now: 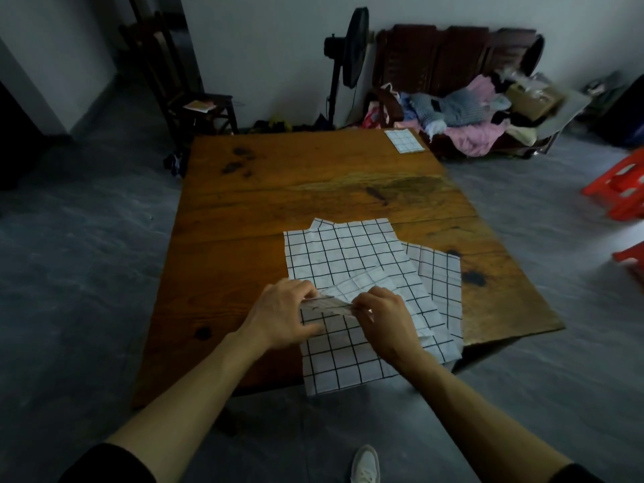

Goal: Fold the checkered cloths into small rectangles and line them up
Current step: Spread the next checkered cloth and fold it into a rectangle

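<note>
Several white cloths with a black grid lie overlapped on the near right part of the wooden table. The top checkered cloth spreads widest, and its near end hangs over the table's front edge. Another cloth peeks out beneath it on the right. My left hand and my right hand both pinch a raised, blurred fold of the top cloth between them. One small folded checkered rectangle rests at the table's far right corner.
A dark wooden bench heaped with clothes stands behind the table on the right. A black standing fan and a dark chair stand at the back. Red plastic stools sit at the right. My white shoe shows below.
</note>
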Tool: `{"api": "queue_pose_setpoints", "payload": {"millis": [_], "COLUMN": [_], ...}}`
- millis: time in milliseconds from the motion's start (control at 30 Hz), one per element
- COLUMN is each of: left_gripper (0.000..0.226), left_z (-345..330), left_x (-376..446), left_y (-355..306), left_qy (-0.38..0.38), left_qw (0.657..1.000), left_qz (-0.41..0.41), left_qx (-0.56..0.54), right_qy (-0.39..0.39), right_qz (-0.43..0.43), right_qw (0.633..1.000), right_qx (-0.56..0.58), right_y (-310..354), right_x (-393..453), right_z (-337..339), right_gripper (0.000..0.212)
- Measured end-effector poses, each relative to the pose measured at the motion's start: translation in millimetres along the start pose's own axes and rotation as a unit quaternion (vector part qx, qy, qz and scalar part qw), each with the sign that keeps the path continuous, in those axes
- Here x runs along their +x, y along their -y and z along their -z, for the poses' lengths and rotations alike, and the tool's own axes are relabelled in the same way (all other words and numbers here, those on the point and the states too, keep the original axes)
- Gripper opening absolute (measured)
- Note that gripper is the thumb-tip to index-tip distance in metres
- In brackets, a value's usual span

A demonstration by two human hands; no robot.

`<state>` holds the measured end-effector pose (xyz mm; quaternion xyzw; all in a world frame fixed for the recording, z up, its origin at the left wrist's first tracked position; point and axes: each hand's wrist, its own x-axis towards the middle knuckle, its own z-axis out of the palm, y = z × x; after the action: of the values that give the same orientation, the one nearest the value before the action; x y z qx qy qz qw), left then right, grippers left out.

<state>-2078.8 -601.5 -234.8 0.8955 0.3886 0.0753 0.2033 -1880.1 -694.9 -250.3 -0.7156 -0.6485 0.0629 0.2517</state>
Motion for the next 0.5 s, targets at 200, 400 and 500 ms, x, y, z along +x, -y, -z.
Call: {"api": "queue_pose_setpoints", "payload": {"millis": [200, 400, 500], "left_gripper": [0.024, 0.017, 0.014], "left_z": [2, 14, 26], "left_x": [12, 8, 4], "left_y": [27, 6, -5], "left_qy": [0.002, -0.084, -0.111], "left_qw": [0.998, 0.994, 0.989], "left_qz": [0.027, -0.026, -0.053], "left_qx": [0.050, -0.061, -0.085], "right_qy": [-0.036, -0.081, -0.102], "right_qz": [-0.057, -0.063, -0.053], "right_qw": [0.996, 0.993, 0.992], "right_qx": [0.059, 0.057, 0.056], "right_y": [-4, -13, -19], "right_x": [-7, -21, -26], "right_z": [42, 73, 87], "right_gripper": [0.005, 0.003, 0.003]}}
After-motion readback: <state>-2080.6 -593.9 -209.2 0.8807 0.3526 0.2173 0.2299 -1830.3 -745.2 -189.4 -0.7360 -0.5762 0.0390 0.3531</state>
